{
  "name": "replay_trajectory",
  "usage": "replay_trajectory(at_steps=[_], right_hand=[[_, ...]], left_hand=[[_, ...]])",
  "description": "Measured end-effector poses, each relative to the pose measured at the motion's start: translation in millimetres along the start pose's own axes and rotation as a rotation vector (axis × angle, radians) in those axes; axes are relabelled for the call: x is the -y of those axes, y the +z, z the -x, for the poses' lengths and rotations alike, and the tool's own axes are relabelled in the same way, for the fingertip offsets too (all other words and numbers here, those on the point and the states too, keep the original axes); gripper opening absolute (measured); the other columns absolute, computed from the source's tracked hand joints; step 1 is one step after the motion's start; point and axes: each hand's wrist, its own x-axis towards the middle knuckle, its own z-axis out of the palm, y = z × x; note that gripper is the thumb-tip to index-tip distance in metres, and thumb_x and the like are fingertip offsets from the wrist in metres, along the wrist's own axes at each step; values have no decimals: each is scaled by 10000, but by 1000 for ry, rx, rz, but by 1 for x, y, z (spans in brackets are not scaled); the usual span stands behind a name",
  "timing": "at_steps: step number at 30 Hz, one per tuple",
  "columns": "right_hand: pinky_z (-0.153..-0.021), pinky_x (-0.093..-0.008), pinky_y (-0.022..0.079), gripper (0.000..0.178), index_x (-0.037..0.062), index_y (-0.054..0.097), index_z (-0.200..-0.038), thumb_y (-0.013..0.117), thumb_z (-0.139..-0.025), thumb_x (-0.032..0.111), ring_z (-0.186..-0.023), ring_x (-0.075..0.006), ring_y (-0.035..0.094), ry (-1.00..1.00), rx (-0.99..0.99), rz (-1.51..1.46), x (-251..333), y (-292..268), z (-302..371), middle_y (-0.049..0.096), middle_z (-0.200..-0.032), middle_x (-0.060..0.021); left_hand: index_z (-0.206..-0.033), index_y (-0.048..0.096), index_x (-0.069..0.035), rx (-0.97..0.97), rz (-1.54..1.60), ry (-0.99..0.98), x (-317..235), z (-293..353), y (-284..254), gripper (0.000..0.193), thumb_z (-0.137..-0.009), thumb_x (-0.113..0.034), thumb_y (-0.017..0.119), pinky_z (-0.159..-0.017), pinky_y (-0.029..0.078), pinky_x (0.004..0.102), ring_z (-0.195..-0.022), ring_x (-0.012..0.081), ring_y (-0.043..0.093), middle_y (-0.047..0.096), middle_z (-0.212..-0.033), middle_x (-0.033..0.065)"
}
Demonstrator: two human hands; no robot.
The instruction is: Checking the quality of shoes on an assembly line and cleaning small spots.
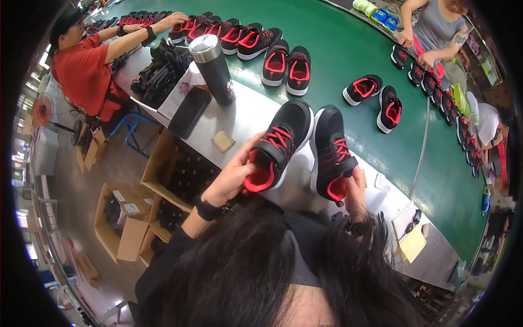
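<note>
My left hand (234,175) grips a black sneaker (291,126) with red laces and red lining at its open collar, fingers partly inside the shoe. In my right hand (357,191) is a matching sneaker (328,131), held by the heel end. Both shoes are raised over the metal ledge, side by side, toes pointing away from me and soles close together. Farther off on the green table (327,54) stand two pairs of similar shoes, one pair (286,66) straight ahead and another pair (376,101) to the right.
A dark tumbler (213,68), a black case (189,113) and a tan sponge-like block (223,141) are on the ledge at left. Cardboard boxes (128,220) stand below. Co-workers in a red shirt (81,71) and a grey top (436,27) handle shoes across the table.
</note>
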Motion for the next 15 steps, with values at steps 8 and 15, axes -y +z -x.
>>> replay_trajectory(at_steps=[8, 15], right_hand=[[-790, -381, 521, 716, 180, 588, -1311, 782, -624, 125, -1072, -295, 543, -776, 3, 1278, 33, -3, 27, 550, -1245, -107], [-850, -401, 528, 667, 218, 587, -1298, 778, -664, 142, -1116, -295, 544, -587, 22, 1328, 32, -1, 33, 551, -1282, -60]], left_hand=[[-1359, 549, -208, -271, -1449, 486, 18, 28, -5, 728, -667, -23, 674, -968, 337, 396, -1154, 292, 428, 489, -1221, 115], [-1310, 592, -190, -248, -1578, 567, 28, 31, 0, 673, -664, -68, 737, -936, 401, 385, -1060, 302, 523, 548, -1148, 112]])
